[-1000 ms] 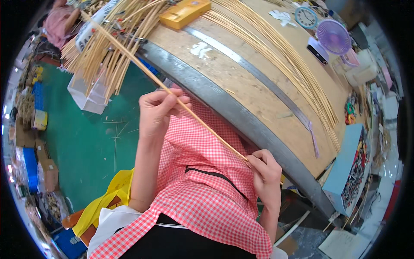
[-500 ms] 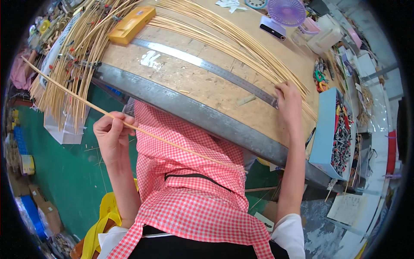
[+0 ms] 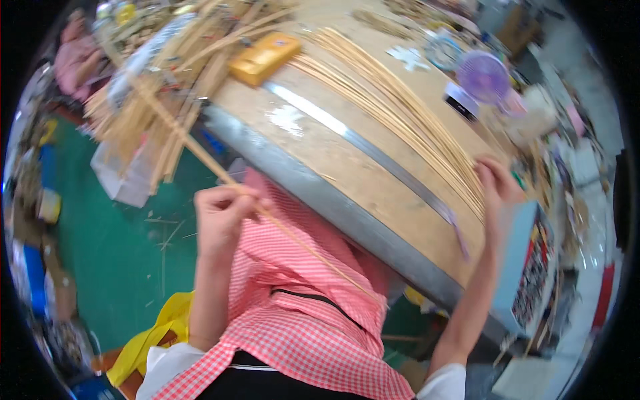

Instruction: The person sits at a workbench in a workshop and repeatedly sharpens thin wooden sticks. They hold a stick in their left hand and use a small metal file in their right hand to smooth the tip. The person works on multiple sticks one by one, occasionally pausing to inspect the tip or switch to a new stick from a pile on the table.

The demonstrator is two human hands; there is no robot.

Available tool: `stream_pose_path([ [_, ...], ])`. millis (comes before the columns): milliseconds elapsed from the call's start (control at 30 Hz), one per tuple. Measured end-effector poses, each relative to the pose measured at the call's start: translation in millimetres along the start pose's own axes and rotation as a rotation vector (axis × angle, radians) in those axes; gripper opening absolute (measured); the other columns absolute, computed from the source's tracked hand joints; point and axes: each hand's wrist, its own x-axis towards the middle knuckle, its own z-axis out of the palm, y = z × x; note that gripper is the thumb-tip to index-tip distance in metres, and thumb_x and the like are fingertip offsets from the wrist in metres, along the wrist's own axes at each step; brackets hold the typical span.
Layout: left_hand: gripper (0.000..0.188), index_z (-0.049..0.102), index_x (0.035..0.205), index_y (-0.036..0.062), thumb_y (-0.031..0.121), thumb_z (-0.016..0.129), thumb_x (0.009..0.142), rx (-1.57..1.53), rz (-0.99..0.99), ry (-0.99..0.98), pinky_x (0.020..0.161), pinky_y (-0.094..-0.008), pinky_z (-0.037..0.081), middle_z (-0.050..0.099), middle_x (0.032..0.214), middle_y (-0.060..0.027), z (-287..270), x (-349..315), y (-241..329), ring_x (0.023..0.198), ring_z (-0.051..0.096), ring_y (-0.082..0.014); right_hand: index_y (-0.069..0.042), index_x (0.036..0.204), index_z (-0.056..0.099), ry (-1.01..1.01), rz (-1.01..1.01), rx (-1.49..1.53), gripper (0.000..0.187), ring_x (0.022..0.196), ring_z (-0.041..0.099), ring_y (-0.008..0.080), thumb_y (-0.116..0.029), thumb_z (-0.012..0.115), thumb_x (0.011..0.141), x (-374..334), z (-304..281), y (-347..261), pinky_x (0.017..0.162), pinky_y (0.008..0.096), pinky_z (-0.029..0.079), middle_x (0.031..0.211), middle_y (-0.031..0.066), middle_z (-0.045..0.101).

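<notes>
My left hand (image 3: 227,217) pinches a long, thin bamboo strip (image 3: 313,250) between thumb and fingers. The strip slants from the upper left down across my red-checked apron (image 3: 300,307). On the right, my right hand (image 3: 497,183) is at the near ends of a row of bamboo strips (image 3: 407,113) lying on the worktable. Its fingers are bent together in a pinch, but blur hides what is between them. A long steel ruler (image 3: 373,152) lies beside the row, with a yellow block (image 3: 265,59) at its far end.
The worktable (image 3: 360,190) has a grey metal front edge. Clipped bundles of strips (image 3: 183,100) overhang its left end. At right stands a blue box (image 3: 517,267) filled with small clips. A purple fan (image 3: 483,77) and a phone (image 3: 460,101) are at the back.
The view has shifted, so the table appears farther right. My right hand has moved from beside the ruler's end to the strips' ends. My left hand still holds its strip.
</notes>
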Motion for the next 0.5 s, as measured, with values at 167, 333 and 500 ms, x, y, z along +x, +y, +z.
stream_pose_path([
  [167, 0.011, 0.065, 0.086, -0.0097, -0.001, 0.063, 0.080, -0.098, -0.036, -0.098, 0.059, -0.0302, 0.057, 0.068, 0.079, -0.0202, 4, -2, 14, 0.071, 0.069, -0.0263, -0.001, 0.097, 0.063, -0.196, -0.630, 1.007, 0.020, 0.080, 0.055, 0.0213, -0.014, 0.051, 0.089, -76, -65, -95, 0.075, 0.0348, 0.044, 0.094, 0.0096, 0.059],
  [333, 0.012, 0.065, 0.086, -0.0084, 0.002, 0.066, 0.080, -0.133, 0.030, -0.101, 0.056, -0.0304, 0.057, 0.068, 0.078, -0.0201, 4, -2, 15, 0.068, 0.069, -0.0272, -0.001, 0.095, 0.064, -0.282, -0.693, 1.323, 0.017, 0.082, 0.057, 0.0203, -0.010, 0.052, 0.086, -83, -31, -146, 0.075, 0.0337, 0.046, 0.093, 0.0088, 0.061],
  [500, 0.010, 0.066, 0.084, -0.0079, 0.001, 0.066, 0.080, -0.091, 0.009, -0.092, 0.056, -0.0301, 0.058, 0.068, 0.078, -0.0197, 2, -1, 16, 0.069, 0.069, -0.0264, -0.002, 0.093, 0.065, -0.290, -0.686, 1.432, 0.016, 0.083, 0.058, 0.0192, -0.006, 0.053, 0.084, -87, -23, -148, 0.075, 0.0326, 0.047, 0.093, 0.0079, 0.062],
])
